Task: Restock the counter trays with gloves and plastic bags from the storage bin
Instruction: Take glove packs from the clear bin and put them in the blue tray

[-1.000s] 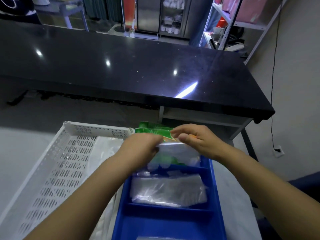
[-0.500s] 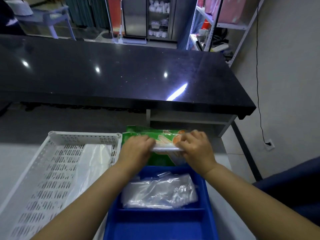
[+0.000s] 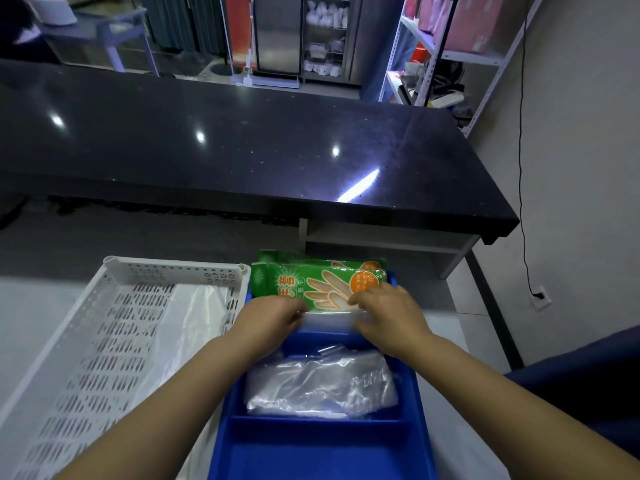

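A green pack of gloves [image 3: 311,282] lies flat across the far compartment of the blue divided tray [image 3: 318,445], on top of another green pack. My left hand [image 3: 270,320] grips the pack's near left edge and my right hand [image 3: 388,313] grips its near right edge, fingers curled over the clear strip. The tray's middle compartment holds a bundle of clear plastic bags [image 3: 322,386]. Its nearest compartment shows bare blue floor.
A white perforated storage bin [image 3: 104,358] sits left of the tray with a white plastic bag [image 3: 194,323] inside. Both stand on a pale worktop. A black glossy counter [image 3: 242,150] spans the far side; metal shelving [image 3: 450,57] stands at the back right.
Both hands have lowered the green pack from a raised, tilted hold down flat onto the far compartment. The view has shifted slightly.
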Demonstrator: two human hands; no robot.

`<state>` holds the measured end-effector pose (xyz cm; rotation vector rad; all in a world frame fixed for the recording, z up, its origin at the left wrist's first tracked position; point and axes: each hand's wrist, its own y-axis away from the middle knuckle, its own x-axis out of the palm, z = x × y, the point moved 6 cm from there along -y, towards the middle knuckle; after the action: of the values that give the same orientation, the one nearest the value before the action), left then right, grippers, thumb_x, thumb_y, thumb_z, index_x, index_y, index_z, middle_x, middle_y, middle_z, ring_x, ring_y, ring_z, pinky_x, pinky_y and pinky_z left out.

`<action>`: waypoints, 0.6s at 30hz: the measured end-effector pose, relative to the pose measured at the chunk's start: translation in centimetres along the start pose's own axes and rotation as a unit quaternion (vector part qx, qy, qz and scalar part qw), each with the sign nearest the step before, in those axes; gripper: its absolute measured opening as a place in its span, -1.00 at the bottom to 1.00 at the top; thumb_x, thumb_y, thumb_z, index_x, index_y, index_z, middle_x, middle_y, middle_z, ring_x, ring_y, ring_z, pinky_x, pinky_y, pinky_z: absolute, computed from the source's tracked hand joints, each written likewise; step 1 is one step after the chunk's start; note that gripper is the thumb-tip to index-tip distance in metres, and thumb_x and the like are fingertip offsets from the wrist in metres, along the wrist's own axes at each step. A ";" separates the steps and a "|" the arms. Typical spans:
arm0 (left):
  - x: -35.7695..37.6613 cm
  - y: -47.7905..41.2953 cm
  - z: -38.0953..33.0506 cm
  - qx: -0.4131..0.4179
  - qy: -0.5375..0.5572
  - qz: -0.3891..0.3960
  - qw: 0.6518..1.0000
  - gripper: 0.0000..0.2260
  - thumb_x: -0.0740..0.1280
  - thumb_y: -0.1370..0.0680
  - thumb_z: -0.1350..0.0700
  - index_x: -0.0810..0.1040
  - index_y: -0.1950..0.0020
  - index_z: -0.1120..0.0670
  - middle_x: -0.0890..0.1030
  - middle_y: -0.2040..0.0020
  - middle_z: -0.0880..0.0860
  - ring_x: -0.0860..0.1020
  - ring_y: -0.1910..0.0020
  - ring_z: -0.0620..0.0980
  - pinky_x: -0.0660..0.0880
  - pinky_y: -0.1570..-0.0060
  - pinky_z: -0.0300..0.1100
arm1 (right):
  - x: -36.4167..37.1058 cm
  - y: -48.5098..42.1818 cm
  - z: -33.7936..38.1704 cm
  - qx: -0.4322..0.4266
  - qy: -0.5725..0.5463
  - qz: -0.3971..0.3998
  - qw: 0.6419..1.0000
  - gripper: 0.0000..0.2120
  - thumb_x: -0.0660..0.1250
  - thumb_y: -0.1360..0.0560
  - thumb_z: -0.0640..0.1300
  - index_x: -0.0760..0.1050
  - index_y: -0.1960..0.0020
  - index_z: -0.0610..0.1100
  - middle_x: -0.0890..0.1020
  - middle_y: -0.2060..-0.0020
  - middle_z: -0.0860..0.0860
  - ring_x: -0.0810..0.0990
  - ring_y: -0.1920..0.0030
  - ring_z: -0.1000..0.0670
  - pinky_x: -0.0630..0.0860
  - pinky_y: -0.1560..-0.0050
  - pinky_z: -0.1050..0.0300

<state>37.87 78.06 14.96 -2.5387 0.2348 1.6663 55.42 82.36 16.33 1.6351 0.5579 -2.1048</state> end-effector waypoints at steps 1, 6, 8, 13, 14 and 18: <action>-0.1 -0.2 0.1 -0.002 -0.008 0.001 1.000 -0.91 0.24 -0.51 0.12 0.54 0.09 0.00 0.64 0.12 0.03 0.57 0.15 0.06 0.31 0.31 -0.17 | -0.3 0.0 0.0 0.001 -0.005 -0.018 1.000 -0.72 0.34 -0.44 -0.02 0.54 -0.15 0.03 0.63 -0.05 0.06 0.51 -0.08 -0.01 0.37 -0.14 0.01; 0.5 -1.2 0.1 -0.008 -0.062 0.050 0.997 -0.91 0.22 -0.49 0.12 0.51 0.13 0.06 0.63 0.13 0.07 0.53 0.19 0.08 0.38 0.28 -0.12 | 0.3 0.1 0.1 -0.011 0.039 0.001 0.999 -0.83 0.25 -0.53 -0.10 0.60 -0.02 -0.02 0.67 0.08 0.01 0.55 0.07 -0.03 0.42 -0.09 0.07; 0.2 -1.1 0.1 -0.004 -0.083 0.034 0.996 -0.91 0.25 -0.46 0.11 0.52 0.09 0.06 0.61 0.10 0.06 0.53 0.14 0.09 0.37 0.27 -0.11 | 0.7 0.1 0.2 -0.017 0.055 0.007 0.998 -0.83 0.23 -0.54 -0.10 0.60 0.00 -0.04 0.67 0.11 -0.01 0.55 0.11 -0.04 0.42 -0.05 0.09; -2.4 0.2 0.4 0.037 -0.095 -0.097 0.990 -0.76 0.42 -0.36 0.16 0.59 -0.02 0.09 0.62 0.10 0.09 0.56 0.09 0.16 0.44 0.23 -0.10 | 0.5 0.1 -0.4 -0.017 0.035 -0.016 0.999 -0.82 0.30 -0.49 -0.08 0.60 -0.06 -0.03 0.66 0.04 0.01 0.55 0.02 -0.04 0.38 -0.05 0.06; -2.5 0.5 0.4 0.042 -0.090 -0.104 0.990 -0.77 0.43 -0.34 0.21 0.60 0.01 0.11 0.62 0.12 0.10 0.57 0.11 0.17 0.46 0.25 -0.10 | 0.4 0.1 -0.5 -0.016 0.031 -0.021 0.999 -0.81 0.32 -0.48 -0.08 0.60 -0.06 -0.04 0.66 0.03 0.01 0.54 0.01 -0.04 0.37 -0.05 0.06; -0.6 0.7 0.8 -0.001 -0.106 -0.019 0.994 -0.79 0.26 -0.47 0.18 0.55 -0.08 0.03 0.57 -0.01 0.03 0.51 -0.03 0.07 0.46 0.16 -0.08 | 0.4 0.3 -0.6 -0.028 0.031 -0.028 0.999 -0.84 0.34 -0.47 -0.13 0.62 -0.03 -0.08 0.66 0.06 -0.03 0.56 0.04 -0.07 0.38 -0.02 0.05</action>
<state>36.79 77.51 15.17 -2.3268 0.1664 1.9031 56.00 82.47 15.81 1.6776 0.6830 -2.0636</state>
